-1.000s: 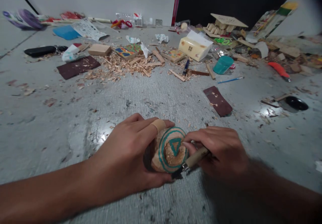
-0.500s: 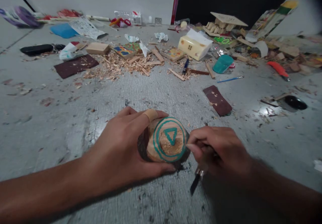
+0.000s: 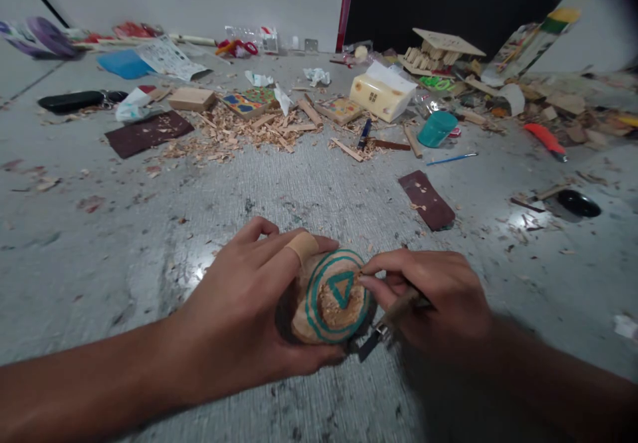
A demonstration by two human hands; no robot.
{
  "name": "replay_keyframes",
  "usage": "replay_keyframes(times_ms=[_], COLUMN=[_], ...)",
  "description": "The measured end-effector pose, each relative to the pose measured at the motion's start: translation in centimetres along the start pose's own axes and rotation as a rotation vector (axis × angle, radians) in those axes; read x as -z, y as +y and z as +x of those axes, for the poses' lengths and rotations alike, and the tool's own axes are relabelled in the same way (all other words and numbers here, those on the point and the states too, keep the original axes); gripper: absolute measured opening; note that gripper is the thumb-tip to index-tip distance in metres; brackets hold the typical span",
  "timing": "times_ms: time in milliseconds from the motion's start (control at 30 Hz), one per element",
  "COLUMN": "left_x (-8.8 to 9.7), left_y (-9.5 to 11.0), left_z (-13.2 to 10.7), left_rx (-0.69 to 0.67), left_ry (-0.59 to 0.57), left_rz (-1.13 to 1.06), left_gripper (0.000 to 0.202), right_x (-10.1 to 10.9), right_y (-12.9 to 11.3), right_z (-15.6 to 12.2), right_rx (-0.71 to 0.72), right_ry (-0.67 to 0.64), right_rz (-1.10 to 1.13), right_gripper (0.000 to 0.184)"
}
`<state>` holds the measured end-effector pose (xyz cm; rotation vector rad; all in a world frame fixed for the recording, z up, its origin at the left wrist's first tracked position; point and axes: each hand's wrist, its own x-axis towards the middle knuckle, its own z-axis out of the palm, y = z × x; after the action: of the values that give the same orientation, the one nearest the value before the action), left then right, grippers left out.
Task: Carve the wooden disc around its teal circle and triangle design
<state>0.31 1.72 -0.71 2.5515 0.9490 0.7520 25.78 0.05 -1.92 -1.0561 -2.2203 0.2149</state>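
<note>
A round piece of wood (image 3: pixel 319 323) lies on the grey floor, its top face painted with teal rings and a teal triangle. Part of that face is carved down and rough. My left hand (image 3: pixel 254 297), a tan bandage (image 3: pixel 302 246) on one finger, wraps round the wood's left side. In my right hand (image 3: pixel 428 290) a carving knife (image 3: pixel 393 317) is tucked under the fingers, its dark blade pointing down and left. Thumb and forefinger of that hand are pinched together at the right edge of the painted face; whether a chip is between them I cannot make out.
Wood shavings (image 3: pixel 239 131) spread across the floor ahead. Dark red sandpaper (image 3: pixel 426 200) lies ahead of my right hand. Beyond are a tissue pack (image 3: pixel 381 94), a teal cup (image 3: pixel 437 129), a thin blue brush (image 3: pixel 452 159), an orange-handled cutter (image 3: pixel 544 139) and a black oval object (image 3: pixel 578 202).
My right hand's fingertips have moved left onto the face of the wood. The knife blade has swung up and left. The wood appears slightly lower in view and tilted.
</note>
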Motion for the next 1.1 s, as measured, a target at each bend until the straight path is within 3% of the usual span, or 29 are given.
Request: replay_keyframes(times_ms=[533,733,900,967,1100], left_x=[0.1,0.0,-0.3,-0.4,-0.4], left_y=[0.8,0.6,-0.5,-0.9,-1.4], left_z=[0.4,0.4,0.0,-0.2,0.0], left_rx=[-0.049,0.03,0.233,0.226,0.069], left_ry=[0.054,0.054,0.106,0.069,-0.073], left_rz=[0.051,-0.003,-0.066,-0.135,-0.246], left_gripper=[0.059,0.066,0.072,0.076,0.08], right_x=[-1.3,-1.2,-0.8,-0.2,1.5], right_y=[-0.1,0.3,0.2,0.3,1.2], right_z=[-0.5,0.1,0.1,0.3,1.3], right_rx=[0.024,0.078,0.104,0.058,-0.035], right_ry=[-0.037,-0.043,-0.055,-0.044,-0.009], right_rz=[0.051,0.1,0.119,0.111,0.051], right_gripper=[0.002,0.004,0.007,0.009,0.019])
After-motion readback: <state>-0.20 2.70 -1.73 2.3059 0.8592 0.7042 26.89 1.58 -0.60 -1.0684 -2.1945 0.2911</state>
